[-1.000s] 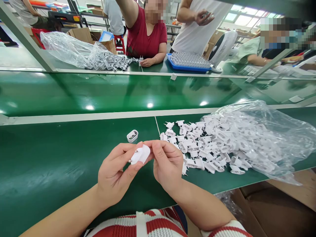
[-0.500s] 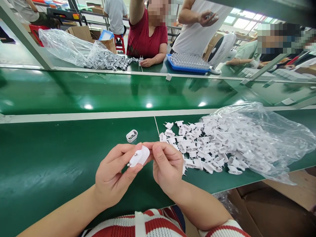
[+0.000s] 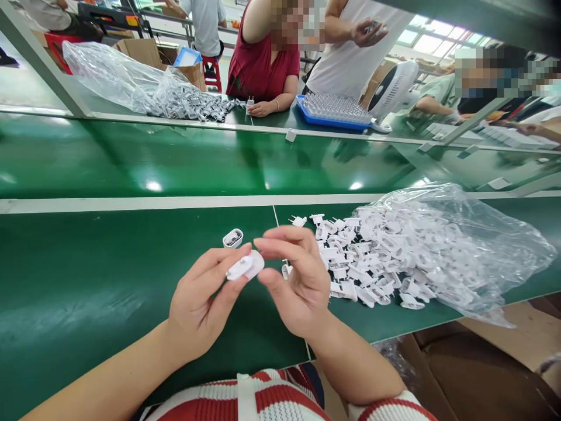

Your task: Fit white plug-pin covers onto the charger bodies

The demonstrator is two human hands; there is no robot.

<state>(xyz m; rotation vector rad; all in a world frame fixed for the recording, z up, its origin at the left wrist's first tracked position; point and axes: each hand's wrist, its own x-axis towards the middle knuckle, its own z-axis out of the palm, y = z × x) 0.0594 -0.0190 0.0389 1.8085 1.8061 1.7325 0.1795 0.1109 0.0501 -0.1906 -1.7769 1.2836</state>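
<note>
My left hand pinches a white plug part with metal pins between thumb and fingers, held above the green table. My right hand is just to its right, fingers spread and a little off the part, holding nothing. A small white charger shell lies open side up on the table just beyond my left hand. To the right, a heap of white plug parts spills out of a clear plastic bag.
A green conveyor belt runs across beyond the table. On the far side sit other people, a second bag of white parts, a blue tray and a white fan. A brown cardboard box stands at lower right.
My right hand has let go of the plug part and opened, lifting slightly. The left hand keeps the part, now tilted flatter.
</note>
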